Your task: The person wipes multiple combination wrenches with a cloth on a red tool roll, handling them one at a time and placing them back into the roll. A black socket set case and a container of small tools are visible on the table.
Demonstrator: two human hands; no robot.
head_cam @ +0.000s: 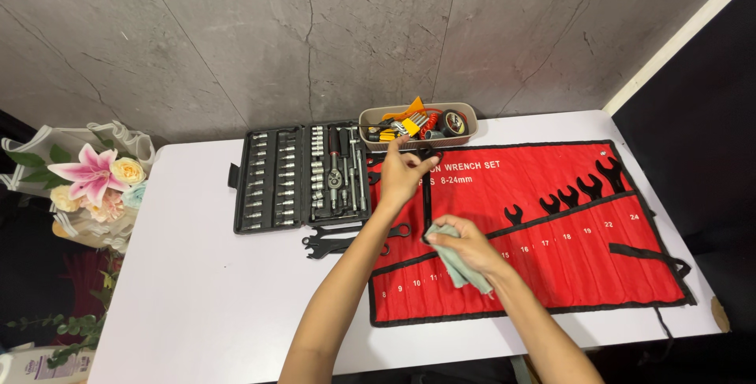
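My left hand (404,173) pinches the upper end of a long black wrench (427,203), which lies over the left part of a red wrench roll (551,266) spread on the white table (205,297). My right hand (466,244) holds a grey-green cloth (457,267) pressed against the wrench's lower end. Several black wrenches (568,195) sit in the roll's pockets on the right side. A few more loose black wrenches (331,242) lie on the table just left of the roll.
An open black socket set case (303,175) lies left of the roll. A beige tray (465,108) with small tools and a tape measure stands at the table's back edge. A bag of flowers (94,179) stands off the table's left side.
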